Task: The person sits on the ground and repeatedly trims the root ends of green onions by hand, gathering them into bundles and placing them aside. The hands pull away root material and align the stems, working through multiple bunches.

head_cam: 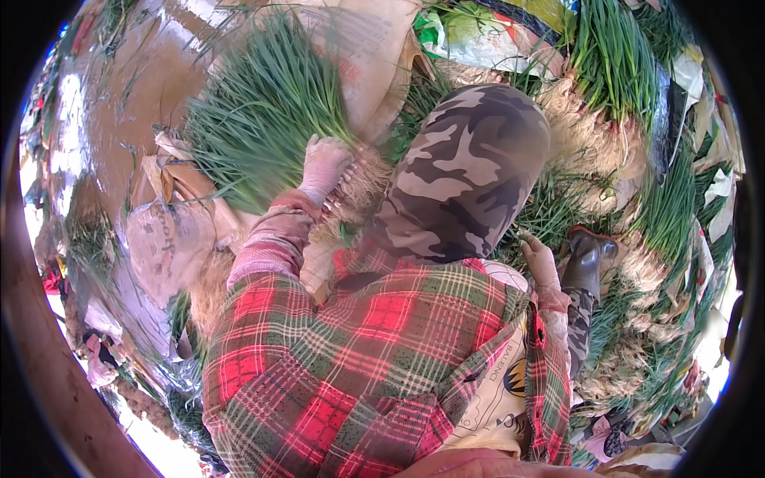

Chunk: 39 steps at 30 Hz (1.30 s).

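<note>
On the left, my left hand (326,164), in a thin pale glove, grips the stem bases of a large fan of onion-like greens (269,113). The leaves spread up and left; the pale, hairy roots (364,179) point right, beside my raised knee in camouflage cloth (466,173). Part of the bundle rests on a printed sack (364,66). My right hand (539,258), also in a pale glove, is right of the knee, close to loose green leaves (547,212). Its fingers are partly bent, and whether it holds anything cannot be told.
More rooted bundles (615,66) lie at the upper right, with further greens (669,203) down the right side. A dark rubber boot (583,263) is beside my right hand. A crumpled plastic bag (170,248) lies left, near wet brown ground (152,89).
</note>
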Tool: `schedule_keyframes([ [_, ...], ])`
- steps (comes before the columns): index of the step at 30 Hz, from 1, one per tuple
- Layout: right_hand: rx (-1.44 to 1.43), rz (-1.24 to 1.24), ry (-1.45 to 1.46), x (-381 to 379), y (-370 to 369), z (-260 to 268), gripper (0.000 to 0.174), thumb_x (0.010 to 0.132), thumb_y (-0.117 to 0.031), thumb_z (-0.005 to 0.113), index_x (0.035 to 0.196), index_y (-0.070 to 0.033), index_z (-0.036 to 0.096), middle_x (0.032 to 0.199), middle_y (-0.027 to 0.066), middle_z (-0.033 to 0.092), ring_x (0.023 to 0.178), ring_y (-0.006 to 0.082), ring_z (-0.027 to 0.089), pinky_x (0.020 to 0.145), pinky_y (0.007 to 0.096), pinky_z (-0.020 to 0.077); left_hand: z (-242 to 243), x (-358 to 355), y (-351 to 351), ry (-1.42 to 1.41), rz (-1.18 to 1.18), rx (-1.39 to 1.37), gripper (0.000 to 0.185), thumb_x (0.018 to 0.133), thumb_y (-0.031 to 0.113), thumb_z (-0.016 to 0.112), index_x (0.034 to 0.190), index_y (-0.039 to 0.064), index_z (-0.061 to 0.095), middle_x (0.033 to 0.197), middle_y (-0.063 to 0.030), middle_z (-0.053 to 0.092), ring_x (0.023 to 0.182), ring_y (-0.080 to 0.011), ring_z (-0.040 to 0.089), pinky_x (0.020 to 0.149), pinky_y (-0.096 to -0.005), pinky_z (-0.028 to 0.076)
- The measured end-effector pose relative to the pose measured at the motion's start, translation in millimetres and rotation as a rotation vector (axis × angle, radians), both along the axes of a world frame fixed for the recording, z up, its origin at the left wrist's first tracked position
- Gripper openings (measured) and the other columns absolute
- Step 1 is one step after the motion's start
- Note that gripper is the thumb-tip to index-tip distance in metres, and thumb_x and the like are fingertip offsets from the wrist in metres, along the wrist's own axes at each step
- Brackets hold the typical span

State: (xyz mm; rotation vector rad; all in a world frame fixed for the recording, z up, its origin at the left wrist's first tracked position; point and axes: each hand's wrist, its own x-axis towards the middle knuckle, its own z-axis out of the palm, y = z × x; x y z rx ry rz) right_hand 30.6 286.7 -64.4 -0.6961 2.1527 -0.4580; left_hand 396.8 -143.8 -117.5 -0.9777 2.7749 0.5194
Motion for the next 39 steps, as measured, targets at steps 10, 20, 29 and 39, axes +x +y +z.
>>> schedule_keyframes([
  [10, 0.025, -0.027, -0.018, 6, -20, 12, 0.032, 0.096, -0.023, 0.06, 0.123, -0.007, 0.067, 0.093, 0.0163, 0.072, 0.085, 0.0239, 0.07, 0.082, 0.0347, 0.0524, -1, 7, -21, 0.66, 0.769, 0.412, 0.026, 0.098, 0.025, 0.058, 0.108, 0.002, 0.065, 0.106, -0.0108, 0.072, 0.101, -0.0212, 0.066, 0.092, -0.0342, 0.049],
  [20, 0.088, 0.14, 0.053, -30, -40, 35, 0.038, 0.093, -0.033, 0.06, 0.121, -0.008, 0.067, 0.109, 0.0191, 0.071, 0.105, 0.0369, 0.066, 0.094, 0.0429, 0.0509, 196, -50, -35, 1.112, 0.745, 0.254, 0.021, 0.103, 0.011, 0.049, 0.111, -0.002, 0.063, 0.11, -0.0094, 0.07, 0.1, -0.0155, 0.063, 0.093, -0.0287, 0.048],
  [29, -0.215, -0.082, 0.489, -180, -112, 92, 0.036, 0.095, -0.034, 0.057, 0.122, -0.013, 0.068, 0.109, 0.0179, 0.071, 0.105, 0.0355, 0.066, 0.094, 0.042, 0.0513, 276, -285, 125, 0.036, -0.648, 0.398, 0.042, 0.096, 0.033, 0.056, 0.137, 0.029, 0.056, 0.099, -0.0167, 0.072, 0.077, -0.0368, 0.069, 0.072, -0.0469, 0.056],
  [39, 0.236, -0.132, 0.687, -282, -190, 77, 0.044, 0.092, -0.044, 0.06, 0.12, -0.011, 0.063, 0.106, 0.0196, 0.071, 0.104, 0.0393, 0.066, 0.093, 0.0476, 0.05, 140, -394, 137, 0.556, -0.053, 1.163, 0.036, 0.103, 0.016, 0.05, 0.137, 0.009, 0.058, 0.105, -0.0132, 0.074, 0.088, -0.0173, 0.073, 0.083, -0.0278, 0.055],
])
